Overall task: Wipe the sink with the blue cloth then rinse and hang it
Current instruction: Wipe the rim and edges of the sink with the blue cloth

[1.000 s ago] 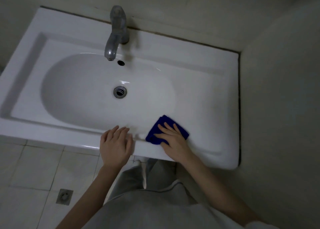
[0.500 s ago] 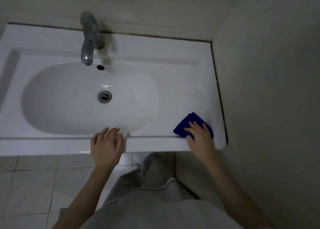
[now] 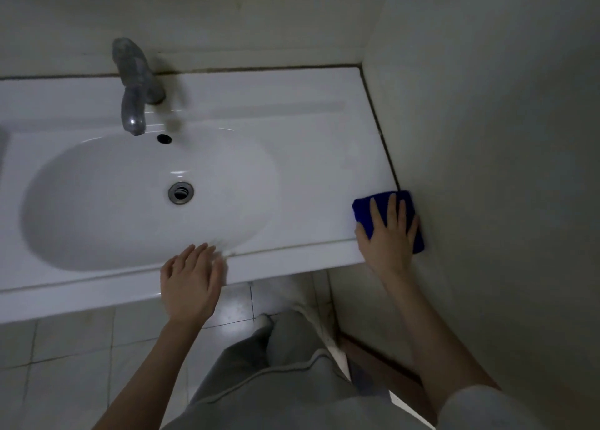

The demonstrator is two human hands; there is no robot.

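Note:
A white ceramic sink (image 3: 311, 156) with an oval basin fills the upper left. The folded blue cloth (image 3: 365, 209) lies at the sink's front right corner, against the side wall. My right hand (image 3: 389, 234) presses flat on the cloth with fingers straight and spread. My left hand (image 3: 190, 283) rests with straight fingers on the sink's front rim, below the basin. A grey metal tap (image 3: 133, 88) stands at the back, its spout over the basin. The drain (image 3: 181, 192) sits at the basin's middle.
A pale wall (image 3: 487, 137) stands hard against the sink's right edge. Another wall runs behind the tap. Tiled floor (image 3: 65, 348) lies below the front rim. My grey trouser legs (image 3: 276, 364) are beneath the sink front.
My right hand has slid the blue cloth rightward along the front rim to the corner by the wall. My left hand stayed on the front rim. The view shifted right.

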